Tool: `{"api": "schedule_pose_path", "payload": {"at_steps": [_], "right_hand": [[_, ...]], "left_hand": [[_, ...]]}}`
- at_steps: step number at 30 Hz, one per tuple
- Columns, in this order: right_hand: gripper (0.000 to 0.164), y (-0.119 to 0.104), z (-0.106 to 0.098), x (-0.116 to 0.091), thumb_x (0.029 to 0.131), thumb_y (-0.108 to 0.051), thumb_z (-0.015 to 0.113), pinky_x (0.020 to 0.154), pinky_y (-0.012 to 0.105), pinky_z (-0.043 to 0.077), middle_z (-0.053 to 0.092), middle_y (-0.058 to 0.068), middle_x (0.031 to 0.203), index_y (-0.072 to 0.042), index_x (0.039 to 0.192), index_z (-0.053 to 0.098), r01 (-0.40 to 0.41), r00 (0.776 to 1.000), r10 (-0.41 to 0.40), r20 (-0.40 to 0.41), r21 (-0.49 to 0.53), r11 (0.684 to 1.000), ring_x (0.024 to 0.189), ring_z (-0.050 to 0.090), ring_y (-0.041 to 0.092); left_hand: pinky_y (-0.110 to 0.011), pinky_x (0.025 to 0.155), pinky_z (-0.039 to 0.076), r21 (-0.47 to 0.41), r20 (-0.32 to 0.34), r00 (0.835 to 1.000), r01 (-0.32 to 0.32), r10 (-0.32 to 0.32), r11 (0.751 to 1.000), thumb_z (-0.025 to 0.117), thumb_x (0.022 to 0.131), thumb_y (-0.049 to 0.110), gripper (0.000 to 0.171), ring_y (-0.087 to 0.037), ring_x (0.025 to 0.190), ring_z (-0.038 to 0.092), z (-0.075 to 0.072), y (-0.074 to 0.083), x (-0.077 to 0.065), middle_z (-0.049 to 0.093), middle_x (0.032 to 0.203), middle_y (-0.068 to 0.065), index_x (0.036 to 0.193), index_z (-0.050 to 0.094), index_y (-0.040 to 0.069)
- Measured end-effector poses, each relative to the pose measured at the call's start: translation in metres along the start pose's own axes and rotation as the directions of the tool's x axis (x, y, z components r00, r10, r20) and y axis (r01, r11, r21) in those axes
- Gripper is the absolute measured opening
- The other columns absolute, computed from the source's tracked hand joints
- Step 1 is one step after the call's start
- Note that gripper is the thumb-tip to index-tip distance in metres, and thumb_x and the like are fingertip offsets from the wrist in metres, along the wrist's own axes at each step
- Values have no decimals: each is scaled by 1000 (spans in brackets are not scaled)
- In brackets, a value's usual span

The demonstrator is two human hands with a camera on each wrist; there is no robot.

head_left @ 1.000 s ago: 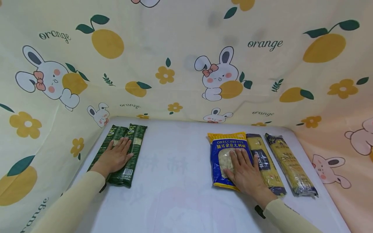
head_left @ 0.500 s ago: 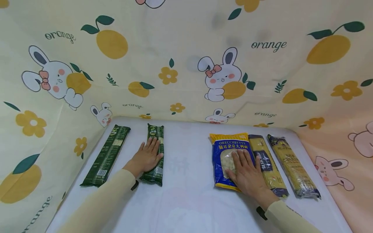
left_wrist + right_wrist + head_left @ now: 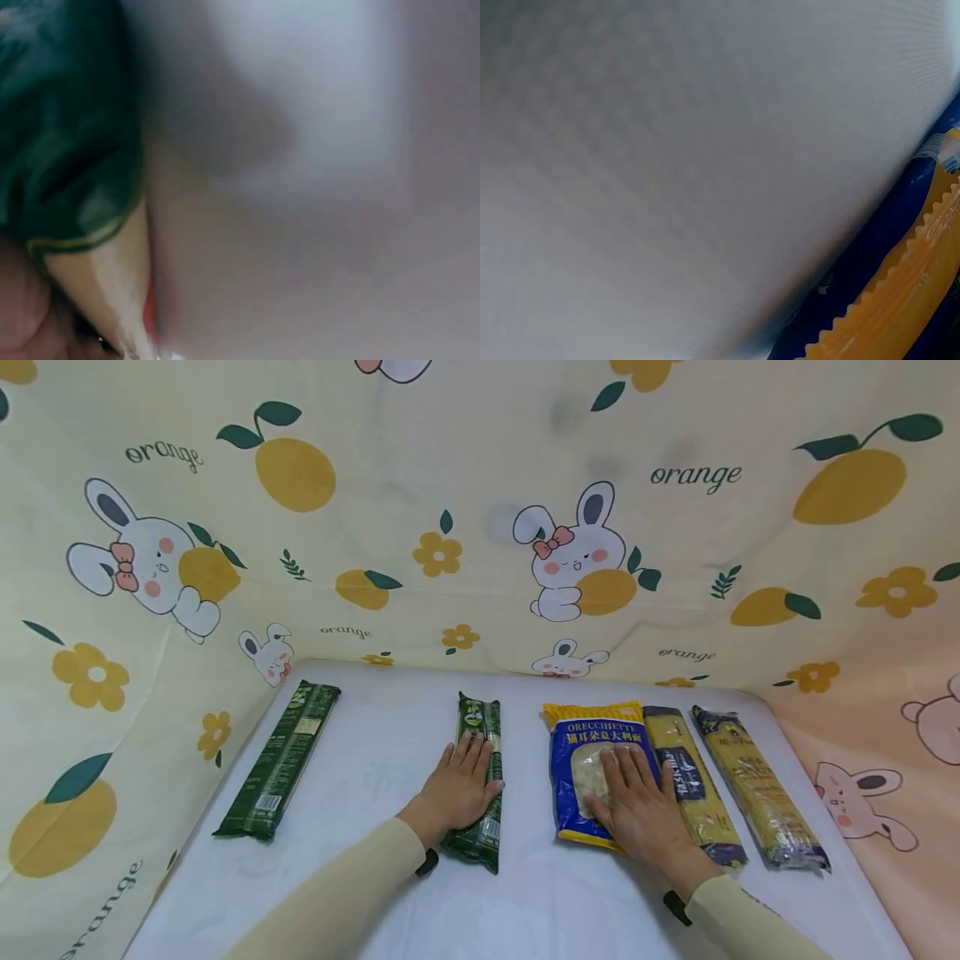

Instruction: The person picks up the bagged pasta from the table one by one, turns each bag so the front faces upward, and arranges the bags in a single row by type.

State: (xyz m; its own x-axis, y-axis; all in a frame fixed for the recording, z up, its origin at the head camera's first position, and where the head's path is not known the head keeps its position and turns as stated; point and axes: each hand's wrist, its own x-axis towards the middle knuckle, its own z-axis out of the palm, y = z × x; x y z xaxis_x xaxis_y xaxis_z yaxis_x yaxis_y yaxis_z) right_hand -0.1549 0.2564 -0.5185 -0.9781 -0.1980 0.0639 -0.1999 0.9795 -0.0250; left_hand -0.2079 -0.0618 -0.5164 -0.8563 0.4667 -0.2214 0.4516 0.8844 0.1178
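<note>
My left hand (image 3: 455, 783) lies flat, fingers straight, on a long green packet (image 3: 480, 722) near the middle of the table. In the left wrist view, the green packet (image 3: 67, 127) fills the left side, with part of the hand (image 3: 19, 307) below it. My right hand (image 3: 643, 810) rests with fingers extended on a blue and yellow bag of orecchiette (image 3: 567, 756). The lower edge of that bag (image 3: 885, 300) shows at the right of the right wrist view. Against the bag's right side lies a yellow pasta packet (image 3: 701, 806), partly covered by the right hand.
A second green packet (image 3: 281, 760) lies slanted at the table's left. Another yellow pasta packet (image 3: 757, 785) lies at the far right. The white table (image 3: 360, 743) meets a patterned cloth (image 3: 465, 460) at the back and sides.
My left hand has slid one green packet rightward, away from the other green packet, to near the orecchiette bag. The right hand stays on the bag.
</note>
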Motion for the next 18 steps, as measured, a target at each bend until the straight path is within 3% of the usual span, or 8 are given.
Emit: {"api": "schedule_pose_path", "payload": {"at_steps": [4, 12, 18], "right_hand": [[83, 0, 1, 0, 108, -60, 45, 123, 76, 3, 18, 24, 174, -7, 168, 22, -5, 1000, 5, 6, -2, 1000, 162, 11, 46], [82, -2, 1, 1, 108, -59, 46, 122, 77, 5, 21, 24, 173, -7, 167, 26, 16, 1000, -15, -25, 12, 1000, 161, 14, 46], [81, -1, -1, -1, 108, -58, 48, 122, 77, 5, 21, 24, 173, -7, 167, 26, 5, 1000, -4, -20, 13, 1000, 161, 13, 46]], "left_hand": [[-54, 132, 10, -38, -17, 1000, -21, 21, 999, 21, 113, 59, 77, -32, 165, -2, 3, 10, -6, 3, 178, -11, 170, 8, 9], [-57, 131, 12, -63, -45, 999, 2, -5, 998, 27, 112, 58, 77, -30, 165, 2, 9, -10, -21, 5, 178, -10, 170, 9, 11], [-57, 131, 11, -92, -45, 999, -30, 26, 995, 26, 112, 59, 79, -31, 165, 0, 8, -6, -18, 4, 178, -12, 170, 8, 9]]}}
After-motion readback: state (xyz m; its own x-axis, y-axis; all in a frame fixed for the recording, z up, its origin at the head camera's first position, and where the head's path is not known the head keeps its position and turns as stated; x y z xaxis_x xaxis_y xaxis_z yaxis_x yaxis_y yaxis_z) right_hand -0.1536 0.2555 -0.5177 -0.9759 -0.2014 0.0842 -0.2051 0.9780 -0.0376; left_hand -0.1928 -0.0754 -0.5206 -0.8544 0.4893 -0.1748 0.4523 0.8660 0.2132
